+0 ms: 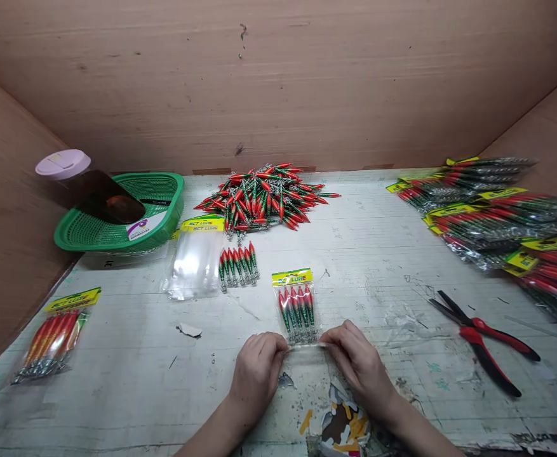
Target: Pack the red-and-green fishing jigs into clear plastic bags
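Observation:
Between my two hands lies a clear plastic bag of lures with a yellow "BCT LURE" header pointing away from me. Inside it, several red and green lures sit side by side, hooks toward me. My left hand pinches the near left corner of the bag, and my right hand pinches the near right corner, its edge stretched between them. Just beyond, a row of loose lures lies beside a stack of flat bags with yellow headers. A big pile of loose red and green lures rests farther back.
A green basket at the back left holds a tilted bottle with a pink lid. A packed lure bag lies at left. Filled bags are heaped at right, behind red-handled pliers. Wooden panels enclose the table.

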The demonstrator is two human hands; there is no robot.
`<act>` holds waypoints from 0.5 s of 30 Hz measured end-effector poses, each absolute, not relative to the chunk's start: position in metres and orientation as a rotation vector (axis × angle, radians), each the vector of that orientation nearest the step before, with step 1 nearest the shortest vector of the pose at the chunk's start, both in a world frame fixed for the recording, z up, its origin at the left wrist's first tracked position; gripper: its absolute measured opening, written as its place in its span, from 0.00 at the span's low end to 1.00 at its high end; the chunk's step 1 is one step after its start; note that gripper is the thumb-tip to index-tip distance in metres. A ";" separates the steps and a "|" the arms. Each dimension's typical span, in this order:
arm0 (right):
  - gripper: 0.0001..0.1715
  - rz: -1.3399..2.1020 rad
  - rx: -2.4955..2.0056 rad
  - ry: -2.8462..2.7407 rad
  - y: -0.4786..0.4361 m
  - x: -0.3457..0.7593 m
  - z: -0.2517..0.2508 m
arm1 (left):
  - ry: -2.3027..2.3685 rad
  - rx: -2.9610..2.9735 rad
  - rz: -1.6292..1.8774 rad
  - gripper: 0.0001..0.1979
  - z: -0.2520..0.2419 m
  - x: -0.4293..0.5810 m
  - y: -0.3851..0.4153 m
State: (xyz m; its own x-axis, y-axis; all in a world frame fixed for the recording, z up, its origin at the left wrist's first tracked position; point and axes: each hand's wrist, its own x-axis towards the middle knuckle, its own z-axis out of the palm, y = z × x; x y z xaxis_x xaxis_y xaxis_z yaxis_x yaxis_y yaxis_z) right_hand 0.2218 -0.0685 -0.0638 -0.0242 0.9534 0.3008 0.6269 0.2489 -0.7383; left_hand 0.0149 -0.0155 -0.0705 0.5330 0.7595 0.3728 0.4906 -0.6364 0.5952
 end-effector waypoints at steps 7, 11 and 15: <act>0.10 0.546 -1.473 -1.676 -0.072 0.215 -0.066 | 0.966 2.316 0.810 0.10 -0.067 0.015 -0.017; 0.10 0.539 -1.424 -1.703 -0.072 0.217 -0.064 | 0.781 2.408 0.830 0.07 -0.060 0.009 -0.014; 0.11 0.516 -1.358 -1.756 -0.072 0.220 -0.064 | 0.766 2.294 0.844 0.12 -0.047 0.008 -0.004</act>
State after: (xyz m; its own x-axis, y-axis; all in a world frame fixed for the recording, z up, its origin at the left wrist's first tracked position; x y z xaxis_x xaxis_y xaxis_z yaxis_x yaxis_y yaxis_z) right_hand 0.2196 -0.0715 -0.0637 -0.0648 0.9298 0.3623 0.5857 0.3294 -0.7406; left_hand 0.0080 -0.0040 -0.0475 0.6362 0.6724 0.3783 0.3109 -0.6722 0.6719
